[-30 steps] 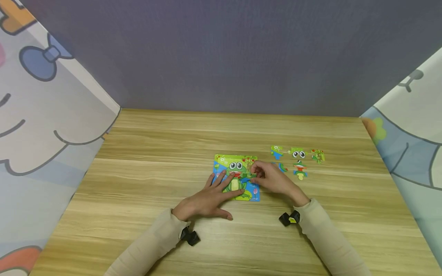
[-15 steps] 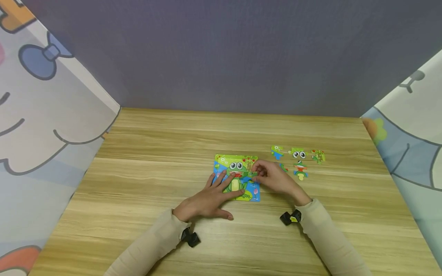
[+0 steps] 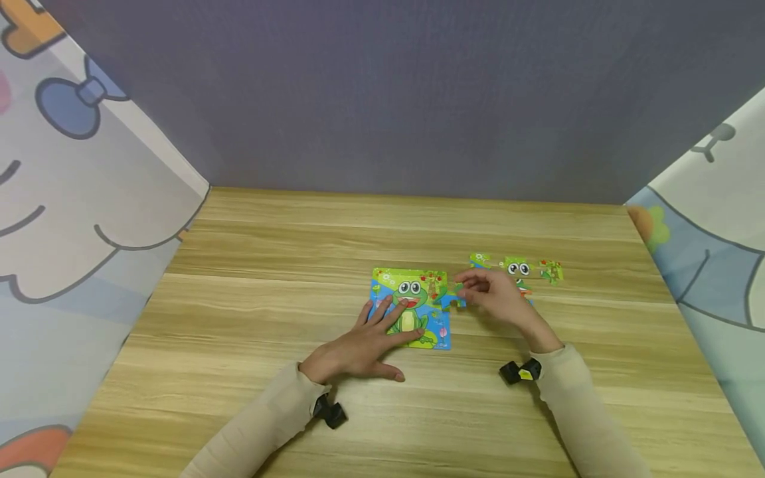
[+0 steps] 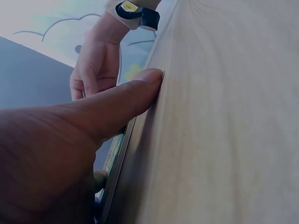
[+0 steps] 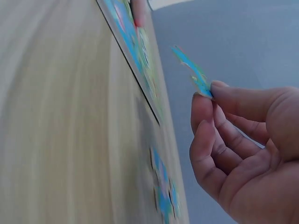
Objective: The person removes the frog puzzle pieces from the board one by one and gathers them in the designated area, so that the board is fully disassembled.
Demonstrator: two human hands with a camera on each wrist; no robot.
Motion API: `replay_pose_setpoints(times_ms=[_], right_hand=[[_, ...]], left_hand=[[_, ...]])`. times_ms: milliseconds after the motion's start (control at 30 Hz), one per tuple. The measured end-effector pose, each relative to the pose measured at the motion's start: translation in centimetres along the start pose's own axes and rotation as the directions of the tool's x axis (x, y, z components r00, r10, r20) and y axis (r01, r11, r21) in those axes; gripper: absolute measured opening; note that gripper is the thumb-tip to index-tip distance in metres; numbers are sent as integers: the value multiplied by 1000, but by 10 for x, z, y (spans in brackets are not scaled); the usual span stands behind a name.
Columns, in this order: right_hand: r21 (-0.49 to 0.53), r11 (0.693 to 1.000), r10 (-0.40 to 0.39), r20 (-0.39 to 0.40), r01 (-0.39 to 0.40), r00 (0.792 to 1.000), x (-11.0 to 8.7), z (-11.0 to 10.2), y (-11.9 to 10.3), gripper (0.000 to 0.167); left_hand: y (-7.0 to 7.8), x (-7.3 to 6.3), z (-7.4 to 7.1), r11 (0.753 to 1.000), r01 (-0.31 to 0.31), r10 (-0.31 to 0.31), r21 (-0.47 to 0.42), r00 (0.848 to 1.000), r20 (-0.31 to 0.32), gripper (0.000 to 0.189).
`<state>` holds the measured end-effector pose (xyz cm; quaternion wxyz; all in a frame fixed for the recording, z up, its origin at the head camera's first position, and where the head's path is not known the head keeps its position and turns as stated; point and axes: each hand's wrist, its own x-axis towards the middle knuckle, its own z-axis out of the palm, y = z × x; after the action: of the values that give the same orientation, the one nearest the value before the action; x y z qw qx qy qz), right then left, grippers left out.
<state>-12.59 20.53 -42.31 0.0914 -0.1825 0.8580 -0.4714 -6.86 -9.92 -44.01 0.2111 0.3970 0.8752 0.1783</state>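
Note:
A square frog puzzle board (image 3: 442,335), printed in green and blue, lies on the table in the head view. My left hand (image 3: 361,345) rests on its left and lower part with straight, spread fingers, covering some of the frog. Between thumb and fingers, my right hand (image 3: 499,297) pinches a blue-green puzzle piece (image 3: 452,303) at the board's right edge. The right wrist view shows this piece (image 5: 190,67) raised above the table, held at one end by the fingertips. In the left wrist view, the left thumb (image 4: 126,98) reaches down to the wood surface.
Several loose puzzle pieces lie right of the board, among them one with frog eyes (image 3: 518,268), one with a tree (image 3: 552,271) and one with a white flower (image 3: 479,257). The right hand partly hides others. A grey panel (image 3: 412,99) stands behind the wooden table (image 3: 299,232).
My right hand has drawn back to the right from the board, carrying the pinched puzzle piece and now covering some loose pieces. The left hand has stayed in place.

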Motion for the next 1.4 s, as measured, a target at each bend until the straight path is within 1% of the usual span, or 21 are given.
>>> replay_pose_setpoints(times_ms=[200, 333, 467, 600, 733, 833, 933, 1033, 1167, 1233, 1333, 1400], right_hand=[[80, 997, 23, -40, -19, 999, -12, -24, 11, 28], [116, 991, 82, -81, -72, 993, -25, -42, 17, 32], [164, 980, 131, -127, -110, 983, -37, -61, 23, 30], [218, 969, 156, -181, -115, 971, -50, -79, 32, 21], [191, 974, 170, -248, -124, 954, -60, -93, 43, 18], [212, 970, 174, -279, -116, 944, -67, -100, 53, 18], [283, 955, 171, -285, -88, 943, -74, -105, 62, 24], [347, 936, 166, -277, -62, 947, -80, -110, 70, 32], [447, 894, 166, -260, -34, 951, -87, -113, 80, 36], [475, 880, 169, -252, -30, 953, -89, -115, 85, 36], [481, 876, 177, -243, -40, 954, -91, -117, 90, 35], [455, 888, 191, -238, -65, 952, -92, -118, 92, 34]], left_hand=[[0, 0, 1, 1000, -6, 6, -8, 1000, -3, 81], [-1, 0, 1, 1000, -11, 11, -7, 1000, -8, 81], [-1, 0, 2, 1000, -19, 19, -4, 1000, -17, 81], [-2, 1, 2, 1000, -17, 17, -12, 1000, -13, 80], [-2, 1, 2, 1000, -14, 14, -24, 1000, -6, 81], [-2, 0, 1, 999, -16, 16, -29, 1000, -10, 81], [-2, -1, 1, 999, -17, 16, -31, 1000, -14, 81], [-2, -1, 1, 999, -14, 14, -32, 1000, -14, 81], [-2, -1, 2, 1000, -12, 12, -25, 1000, -11, 82], [-2, -1, 2, 1000, -13, 12, -19, 1000, -12, 82], [-1, -2, 1, 1000, -13, 12, -12, 1000, -16, 81], [-1, -1, 0, 1000, -14, 14, -5, 1000, -20, 81]])
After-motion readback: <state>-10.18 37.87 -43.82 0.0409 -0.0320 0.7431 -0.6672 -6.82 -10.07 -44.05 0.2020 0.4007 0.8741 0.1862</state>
